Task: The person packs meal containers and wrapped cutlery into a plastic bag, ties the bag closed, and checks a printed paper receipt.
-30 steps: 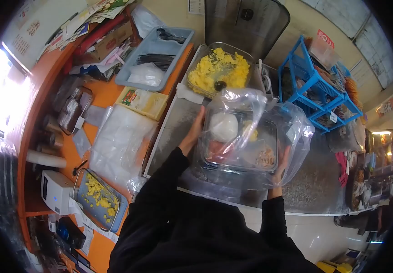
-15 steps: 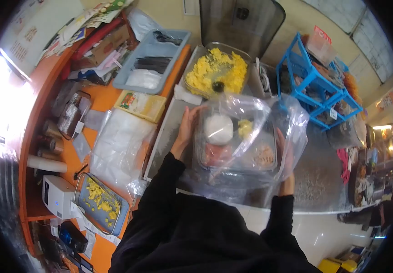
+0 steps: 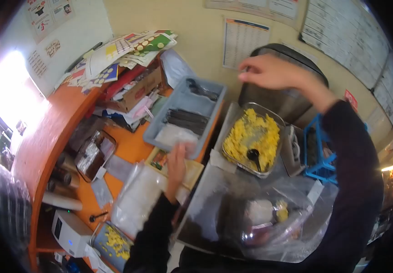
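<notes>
My left hand (image 3: 177,168), slightly blurred, stretches its fingers over a yellow box (image 3: 192,175), close to white packets (image 3: 176,136) in a blue-grey tray (image 3: 148,129). My right hand (image 3: 274,72) is raised in front of a smoky see-through lid (image 3: 269,107) leaning at the wall. Its fingers are curled together; what they pinch, if anything, I cannot make out. A metal pan of scrambled egg (image 3: 246,129) with a black spoon (image 3: 254,155) stands below it. On the metal counter, a clear plastic bag (image 3: 296,227) covers a container with a white mound (image 3: 259,211) and some yellow food (image 3: 282,212).
Black cutlery (image 3: 187,119) fills part of the tray. Clear plastic bags (image 3: 139,195) lie on the orange counter (image 3: 133,141). A second pan with egg bits (image 3: 114,243) sits near a white device (image 3: 70,233). A blue plastic rack (image 3: 319,150) stands right.
Both hands have let go of the bagged container, which now rests on the metal counter. My left hand moved left to the tray; my right hand rose toward the lid. The view turned left.
</notes>
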`<action>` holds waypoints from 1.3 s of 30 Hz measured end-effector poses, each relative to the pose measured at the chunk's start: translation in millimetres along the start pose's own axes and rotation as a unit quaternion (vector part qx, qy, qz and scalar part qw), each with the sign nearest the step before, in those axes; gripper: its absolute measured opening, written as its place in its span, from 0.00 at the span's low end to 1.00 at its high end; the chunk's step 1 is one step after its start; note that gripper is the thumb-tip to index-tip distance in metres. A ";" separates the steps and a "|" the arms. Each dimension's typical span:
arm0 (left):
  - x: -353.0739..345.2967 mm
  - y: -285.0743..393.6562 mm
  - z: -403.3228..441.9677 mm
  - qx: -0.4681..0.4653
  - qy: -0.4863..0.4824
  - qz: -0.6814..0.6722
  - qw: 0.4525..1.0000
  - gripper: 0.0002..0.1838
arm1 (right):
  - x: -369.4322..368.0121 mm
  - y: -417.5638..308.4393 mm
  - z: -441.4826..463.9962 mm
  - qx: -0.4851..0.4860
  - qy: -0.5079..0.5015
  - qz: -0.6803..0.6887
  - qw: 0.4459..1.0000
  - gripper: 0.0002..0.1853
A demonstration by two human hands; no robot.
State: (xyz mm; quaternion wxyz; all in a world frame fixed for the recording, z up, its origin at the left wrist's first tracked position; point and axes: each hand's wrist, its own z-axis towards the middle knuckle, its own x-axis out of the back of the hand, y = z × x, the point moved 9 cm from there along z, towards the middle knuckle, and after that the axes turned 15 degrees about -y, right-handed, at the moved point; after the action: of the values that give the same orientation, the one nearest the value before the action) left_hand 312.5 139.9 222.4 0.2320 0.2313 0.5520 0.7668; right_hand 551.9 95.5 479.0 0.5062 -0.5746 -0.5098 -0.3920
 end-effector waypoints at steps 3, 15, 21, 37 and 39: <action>-43.1 -88.1 -107.9 0.072 0.028 -0.068 0.995 0.20 | -67.6 40.8 151.6 -0.045 -0.109 -0.120 0.986 0.17; 8.0 -189.0 -242.0 0.367 -0.071 0.060 0.925 0.14 | -301.7 250.2 372.3 -0.182 0.035 0.010 0.983 0.19; 32.1 -201.0 -244.0 0.405 -0.065 0.071 0.909 0.13 | -304.7 248.9 383.9 -0.219 -0.052 -0.098 0.969 0.20; -0.8 -166.7 -268.6 0.321 -0.098 0.055 0.941 0.10 | -317.1 442.1 339.0 -0.105 0.171 0.447 0.872 0.27; -27.1 -159.9 -266.5 0.278 -0.114 0.040 0.953 0.10 | -324.2 451.3 317.5 -0.138 0.242 0.529 0.801 0.29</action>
State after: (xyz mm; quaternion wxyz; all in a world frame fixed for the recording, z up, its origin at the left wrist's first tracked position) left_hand 187.1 -28.3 -8.3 0.1885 0.3945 0.7036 0.5602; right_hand 918.5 360.4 26.3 0.6575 -0.7051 0.0721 -0.2557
